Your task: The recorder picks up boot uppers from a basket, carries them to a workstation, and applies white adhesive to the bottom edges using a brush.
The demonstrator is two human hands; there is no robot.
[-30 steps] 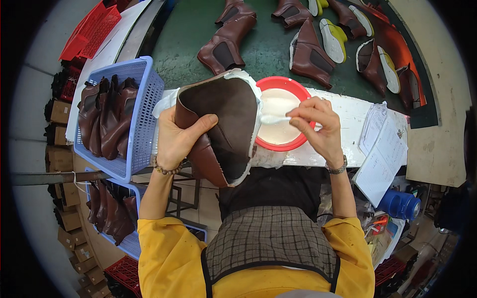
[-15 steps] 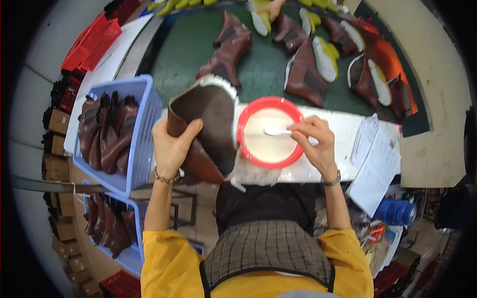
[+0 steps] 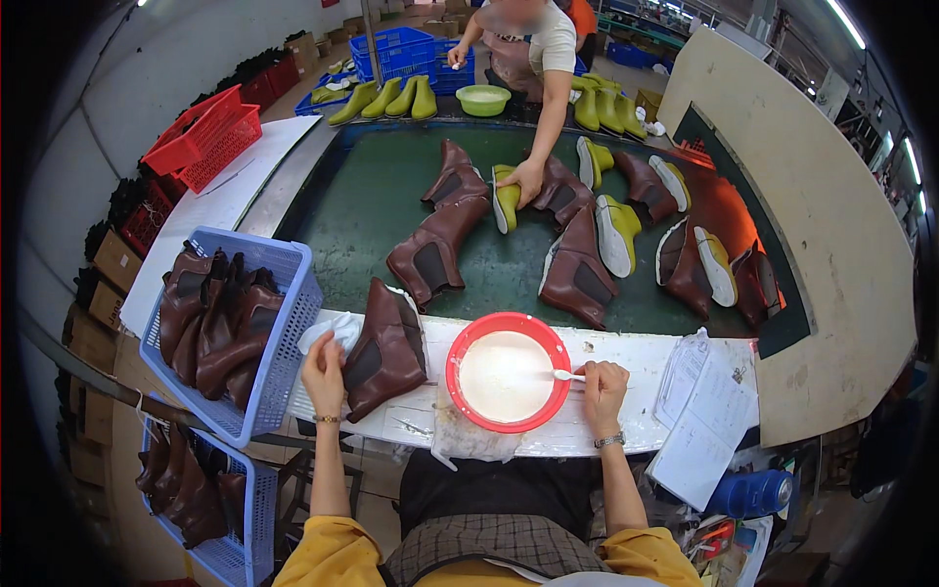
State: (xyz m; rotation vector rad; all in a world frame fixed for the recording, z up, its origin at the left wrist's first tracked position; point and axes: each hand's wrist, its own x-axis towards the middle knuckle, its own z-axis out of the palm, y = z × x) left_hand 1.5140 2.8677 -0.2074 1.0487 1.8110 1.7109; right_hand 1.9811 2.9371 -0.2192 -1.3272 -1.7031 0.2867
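Note:
My left hand has its fingers closed on a crumpled white cloth at the left of the white board. Just right of it lies a brown boot upper with a dark side panel and a whitish edge. In my right hand is a small white brush, its head end over the rim of a red bowl. Creamy white liquid fills much of that bowl. Stained cloth lies under the bowl's near side.
Brown uppers and green shoe lasts with pale soles lie on the green belt. Across it, a co-worker's hand grasps one last. Blue baskets of uppers stand left; papers lie right.
My left hand has set the boot upper down on the board and moved to the cloth. My right hand has drawn the brush toward the bowl's right rim. The view has tilted up.

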